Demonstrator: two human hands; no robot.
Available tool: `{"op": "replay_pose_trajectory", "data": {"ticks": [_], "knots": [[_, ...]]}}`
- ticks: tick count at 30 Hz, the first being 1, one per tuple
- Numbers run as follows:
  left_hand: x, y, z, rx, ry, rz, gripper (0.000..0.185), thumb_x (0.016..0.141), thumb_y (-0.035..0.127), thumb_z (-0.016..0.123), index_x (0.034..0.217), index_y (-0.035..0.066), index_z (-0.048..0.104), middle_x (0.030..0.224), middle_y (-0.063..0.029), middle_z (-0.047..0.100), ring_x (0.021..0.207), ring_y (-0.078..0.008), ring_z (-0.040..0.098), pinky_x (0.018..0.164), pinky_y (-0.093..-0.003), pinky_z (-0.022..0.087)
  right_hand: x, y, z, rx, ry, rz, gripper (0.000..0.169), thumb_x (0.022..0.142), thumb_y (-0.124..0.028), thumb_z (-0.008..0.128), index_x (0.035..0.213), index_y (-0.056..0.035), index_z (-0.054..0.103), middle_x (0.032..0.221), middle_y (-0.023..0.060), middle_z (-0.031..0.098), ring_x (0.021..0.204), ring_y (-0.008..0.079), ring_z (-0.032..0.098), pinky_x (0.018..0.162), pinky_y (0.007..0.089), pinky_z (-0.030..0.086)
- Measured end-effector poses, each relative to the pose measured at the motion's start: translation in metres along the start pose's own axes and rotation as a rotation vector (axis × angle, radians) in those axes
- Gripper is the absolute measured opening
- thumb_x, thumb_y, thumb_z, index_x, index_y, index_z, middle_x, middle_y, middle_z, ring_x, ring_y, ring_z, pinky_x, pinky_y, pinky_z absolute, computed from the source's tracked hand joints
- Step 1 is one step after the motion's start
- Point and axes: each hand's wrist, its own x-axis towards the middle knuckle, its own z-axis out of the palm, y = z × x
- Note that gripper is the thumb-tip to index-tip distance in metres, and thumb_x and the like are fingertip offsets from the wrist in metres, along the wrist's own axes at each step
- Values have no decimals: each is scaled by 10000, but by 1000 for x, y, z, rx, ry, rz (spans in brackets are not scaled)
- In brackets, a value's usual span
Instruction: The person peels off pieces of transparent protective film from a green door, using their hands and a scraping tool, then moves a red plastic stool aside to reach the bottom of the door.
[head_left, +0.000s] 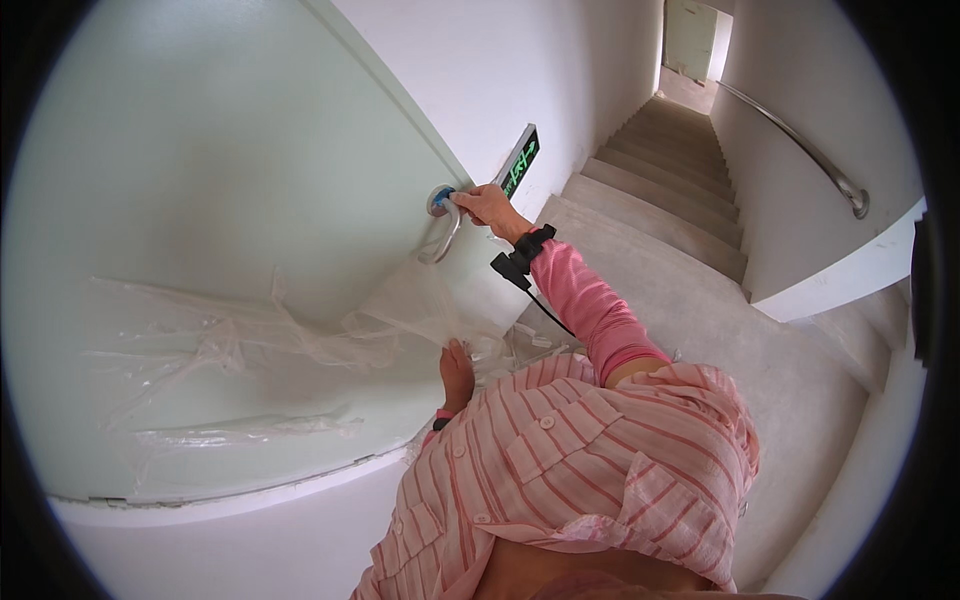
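Observation:
A pale green door (187, 172) fills the left side, with a curved metal lever handle (451, 238) near its edge. My right hand (491, 210) is at the top of the handle, its thumb and fingers pinched at a bit of blue film (444, 196) on the round handle plate. Clear plastic film (300, 341) hangs loose and wrinkled across the lower door and stretches from below the handle towards my left hand (456, 371). My left hand is closed on the film low by the door's edge; some of its fingers are hidden.
A concrete staircase (667, 180) descends ahead, with a metal handrail (802, 142) on its right wall. A lit green exit sign (519, 161) is low on the wall beside the door. Film scraps (540, 341) lie on the landing floor (750, 397). Further steps (862, 337) are at right.

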Motion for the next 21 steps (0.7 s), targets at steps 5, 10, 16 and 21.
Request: {"op": "replay_pose_trajectory", "data": {"ticks": [5, 10, 16, 21], "knots": [[-1, 1, -3, -10, -25, -5, 415, 971, 286, 345, 817, -61, 513, 712, -175, 551, 637, -272, 492, 604, -389, 405, 2, -2, -2, 82, -51, 58, 230, 803, -219, 689, 725, -19, 607, 587, 1, 504, 459, 73, 398, 415, 215, 312], [-2, 7, -1, -18, -26, 5, 407, 971, 282, 345, 821, -59, 509, 713, -171, 547, 643, -272, 492, 604, -386, 405, 10, 12, 1, 179, -10, 57, 167, 784, -125, 642, 680, -5, 587, 564, 12, 485, 432, 90, 387, 390, 228, 284], [-6, 14, -2, 5, -5, 23, 402, 967, 282, 352, 823, -60, 507, 707, -185, 547, 630, -298, 492, 603, -398, 405, 12, 15, 11, 384, 58, 68, 162, 773, -133, 613, 648, -42, 566, 569, 5, 481, 442, 95, 386, 403, 241, 301], [-5, 10, -6, 44, 7, 25, 406, 964, 283, 355, 813, -62, 506, 719, -212, 554, 633, -325, 498, 601, -407, 404, 7, 14, -2, 215, 38, 97, 207, 762, -186, 626, 626, -42, 565, 565, 9, 484, 448, 99, 393, 403, 245, 299]]}}
